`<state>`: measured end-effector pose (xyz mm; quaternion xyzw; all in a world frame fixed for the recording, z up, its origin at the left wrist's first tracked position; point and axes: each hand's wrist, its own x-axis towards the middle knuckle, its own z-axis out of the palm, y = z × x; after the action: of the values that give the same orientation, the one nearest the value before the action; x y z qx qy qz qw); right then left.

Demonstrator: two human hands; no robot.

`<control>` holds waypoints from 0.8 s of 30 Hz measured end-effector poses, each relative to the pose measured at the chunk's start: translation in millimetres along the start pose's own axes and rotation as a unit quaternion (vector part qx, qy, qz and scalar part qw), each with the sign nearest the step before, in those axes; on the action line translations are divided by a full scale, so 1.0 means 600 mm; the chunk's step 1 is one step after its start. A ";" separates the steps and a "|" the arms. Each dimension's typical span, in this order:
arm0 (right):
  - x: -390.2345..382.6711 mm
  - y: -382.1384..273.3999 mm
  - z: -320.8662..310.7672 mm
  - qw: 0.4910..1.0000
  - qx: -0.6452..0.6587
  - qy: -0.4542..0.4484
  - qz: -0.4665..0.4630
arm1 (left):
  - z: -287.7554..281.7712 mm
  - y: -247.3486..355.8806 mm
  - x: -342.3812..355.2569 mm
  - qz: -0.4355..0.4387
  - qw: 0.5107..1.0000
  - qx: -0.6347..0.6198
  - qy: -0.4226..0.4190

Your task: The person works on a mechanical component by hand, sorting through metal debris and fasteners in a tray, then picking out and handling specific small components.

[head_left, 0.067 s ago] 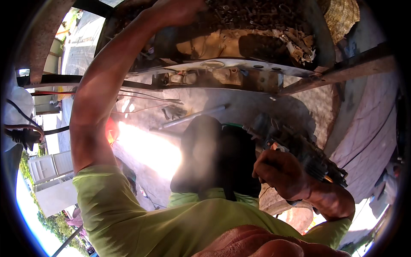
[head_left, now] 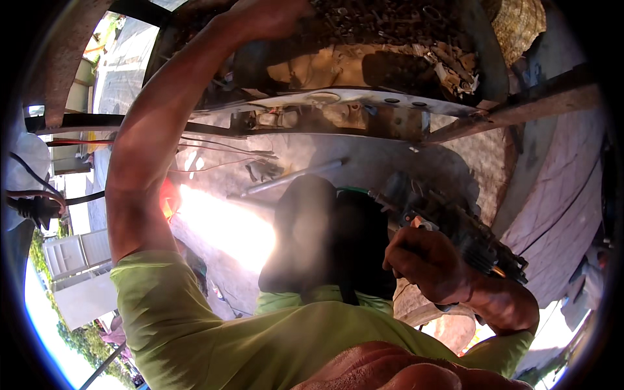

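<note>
My left arm reaches up and forward, and my left hand [head_left: 276, 16] is over a dark heap of small metal parts [head_left: 370, 19] at the far edge of the view. Shadow and the picture's edge hide its fingertips, so its grip cannot be made out. At the right, my right hand [head_left: 426, 260] is closed in a fist beside a dark, greasy mechanical assembly [head_left: 478, 234]. A small orange and pale piece [head_left: 419, 222] shows just beyond its knuckles. Whatever the fist holds, if anything, is hidden.
A worn workbench with a metal front edge [head_left: 292, 99] spans the far side, with torn cardboard [head_left: 338, 62] on it. A pale rod [head_left: 292, 177] lies on the ground. Cables [head_left: 84, 197] hang at the left. A rusty beam [head_left: 520, 107] slants at the right.
</note>
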<state>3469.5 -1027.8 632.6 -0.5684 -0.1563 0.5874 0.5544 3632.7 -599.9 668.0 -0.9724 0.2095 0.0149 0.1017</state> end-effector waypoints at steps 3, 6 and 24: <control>0.001 0.008 0.002 0.999 -0.015 0.009 -0.027 | -0.019 0.026 0.006 -0.030 0.998 0.008 -0.050; 0.002 0.010 0.001 0.999 -0.033 0.009 -0.041 | -0.017 0.027 0.009 -0.046 0.997 0.017 -0.065; -0.001 0.007 0.001 0.992 -0.082 0.015 -0.091 | -0.015 0.016 0.007 0.006 1.000 -0.017 -0.007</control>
<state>3467.0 -1029.6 630.0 -0.6038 -0.2468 0.5114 0.5595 3632.2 -612.1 674.4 -0.9725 0.2147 0.0256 0.0860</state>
